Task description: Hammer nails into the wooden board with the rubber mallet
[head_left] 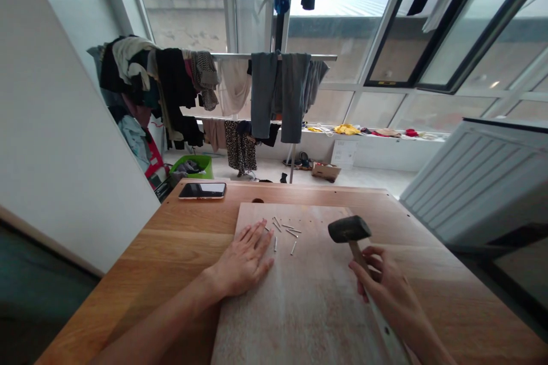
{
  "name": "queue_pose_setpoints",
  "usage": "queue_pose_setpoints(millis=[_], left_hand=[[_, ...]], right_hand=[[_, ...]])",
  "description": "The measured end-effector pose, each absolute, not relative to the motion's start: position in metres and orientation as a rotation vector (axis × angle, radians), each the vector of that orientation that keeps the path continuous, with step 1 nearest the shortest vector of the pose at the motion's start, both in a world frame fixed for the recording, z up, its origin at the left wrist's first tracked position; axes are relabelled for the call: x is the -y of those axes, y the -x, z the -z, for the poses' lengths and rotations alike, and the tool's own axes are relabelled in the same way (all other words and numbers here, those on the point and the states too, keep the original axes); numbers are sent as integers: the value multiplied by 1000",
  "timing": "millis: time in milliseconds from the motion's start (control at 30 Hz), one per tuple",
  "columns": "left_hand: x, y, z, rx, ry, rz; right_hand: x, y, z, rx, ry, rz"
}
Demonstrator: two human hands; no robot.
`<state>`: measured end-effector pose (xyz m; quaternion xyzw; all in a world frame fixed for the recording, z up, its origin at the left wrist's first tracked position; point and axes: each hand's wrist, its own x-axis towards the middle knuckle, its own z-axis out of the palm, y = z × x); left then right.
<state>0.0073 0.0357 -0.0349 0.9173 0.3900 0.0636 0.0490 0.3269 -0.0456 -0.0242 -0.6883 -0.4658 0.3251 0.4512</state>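
Note:
My left hand [246, 259] lies flat and open on the left part of a pale wooden board [299, 302], fingers stretched toward several loose nails [286, 234] scattered just beyond the fingertips. My right hand [383, 285] is closed round the wooden handle of a hammer [350, 232]. Its black head hovers over the board's right side, a little right of the nails. The board rests on a brown wooden table [171, 239].
A black phone [202, 190] lies at the table's far left edge. Beyond the table stand a drying rack with hung clothes [274, 91], a green basket [194, 165], large windows and a white radiator [479, 182] at right. A white wall runs along the left.

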Motion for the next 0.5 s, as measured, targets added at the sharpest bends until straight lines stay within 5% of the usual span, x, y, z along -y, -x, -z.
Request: queue_pose_setpoints(millis=[300, 500], left_hand=[[-68, 7, 17, -1510, -2543, -519], [-110, -37, -9, -1709, -2328, -236]], right_hand=[[-26, -313, 5, 1581, 1817, -517], [-64, -301, 17, 1541, 1790, -749]])
